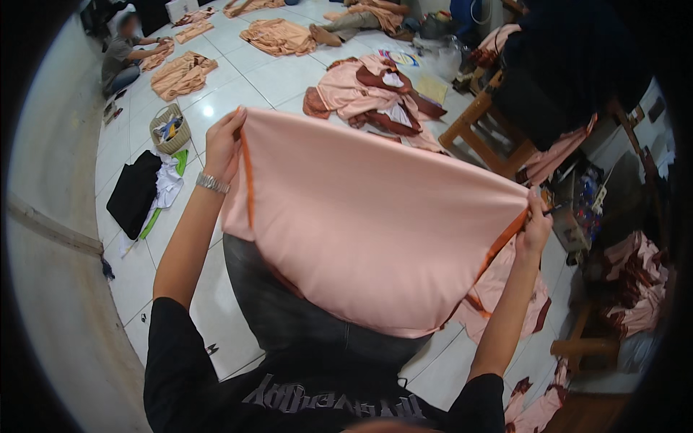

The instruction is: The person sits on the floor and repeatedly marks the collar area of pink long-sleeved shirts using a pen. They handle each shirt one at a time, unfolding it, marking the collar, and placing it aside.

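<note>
A pink satin-like cloth piece (373, 216) with orange inner edging is stretched between my two hands above my lap. My left hand (223, 143) pinches its upper left corner; a metal watch (213, 183) circles that wrist. At the upper right corner, my right hand (535, 224) grips the fabric, and a small dark tool, too small to make out, pokes out beside the fingers. The cloth sags in a curve over my dark trousers (243, 287). Beyond it on the tiled floor lies a heap of pink and maroon garments (368, 97).
A wicker basket (172, 142) and folded black cloth (134, 192) lie left, near the wall (48, 281). Wooden stands (476, 122) and pink garments (639, 281) crowd the right. Farther off, a seated person (122, 57) handles cloth among peach garment piles (277, 37). Thread snips (211, 349) lie by my left side.
</note>
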Available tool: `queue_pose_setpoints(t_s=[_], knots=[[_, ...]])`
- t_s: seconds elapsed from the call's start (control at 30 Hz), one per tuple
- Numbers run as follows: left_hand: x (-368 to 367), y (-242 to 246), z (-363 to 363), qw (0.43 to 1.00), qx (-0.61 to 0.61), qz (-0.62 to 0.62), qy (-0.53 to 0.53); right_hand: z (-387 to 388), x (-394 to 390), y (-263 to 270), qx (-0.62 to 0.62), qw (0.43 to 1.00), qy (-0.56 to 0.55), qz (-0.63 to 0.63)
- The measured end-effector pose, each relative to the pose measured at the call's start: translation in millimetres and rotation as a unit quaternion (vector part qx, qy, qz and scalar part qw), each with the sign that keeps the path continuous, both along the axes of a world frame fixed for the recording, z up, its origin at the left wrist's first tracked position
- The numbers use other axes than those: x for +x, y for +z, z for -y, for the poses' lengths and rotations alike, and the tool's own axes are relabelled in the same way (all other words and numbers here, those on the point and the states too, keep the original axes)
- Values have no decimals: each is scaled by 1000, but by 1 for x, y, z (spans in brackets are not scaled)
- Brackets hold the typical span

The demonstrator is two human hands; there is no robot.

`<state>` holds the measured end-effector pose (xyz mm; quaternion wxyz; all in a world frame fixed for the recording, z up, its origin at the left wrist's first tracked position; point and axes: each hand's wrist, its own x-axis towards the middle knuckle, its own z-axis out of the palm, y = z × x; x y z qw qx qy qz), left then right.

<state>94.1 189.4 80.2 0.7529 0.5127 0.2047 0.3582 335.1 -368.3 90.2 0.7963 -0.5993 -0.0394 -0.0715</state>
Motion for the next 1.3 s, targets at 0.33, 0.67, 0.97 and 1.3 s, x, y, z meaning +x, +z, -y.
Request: queue_pose_setpoints(t_s=[0.33,0.67,0.97,1.3], knots=[[25,32,-32,989,97,112,-24,-11,33,33,-87,984,77,133],[-6,-172,6,852,324,-371,-178,6,23,-212,-249,942,42,-219],[-6,-182,15,685,470,-503,-238,8,8,-249,-327,926,49,-181],[50,-191,76,755,487,-392,-197,-85,-19,-251,-384,921,-8,66]])
